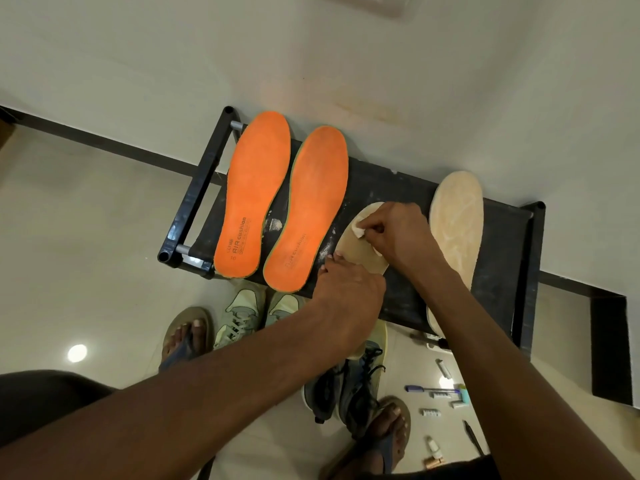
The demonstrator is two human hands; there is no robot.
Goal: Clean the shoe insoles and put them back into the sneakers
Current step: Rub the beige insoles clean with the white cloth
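**Four insoles on the rack, one being wiped**

Four insoles lay on a black rack (505, 237) against the wall. Two were orange: the left orange insole (254, 192) and the right orange insole (308, 209), side by side, apart by a thin gap. Both were printed "AIR cushion" near the heel; the left one also showed what looked like "10". The smaller print was unreadable.

Two were beige. The near beige insole (360, 247) sat between the orange pair and the far beige insole (457, 230), which lay well to the right, its heel hanging over the rack's front edge.

The right hand (394, 233) was curled round a small white wipe (358, 232), pressing it on the near beige insole's toe end. The left hand (346, 289) had its fingertips bent down onto that insole's left edge, holding it in place.

On the floor below: two pale green sneakers (242, 317) and two dark grey sneakers (349, 386). Two feet in sandals. White powder specks dusted the rack. Small items lay scattered lower right, including one purple pen (429, 389); the rest were too small to name.
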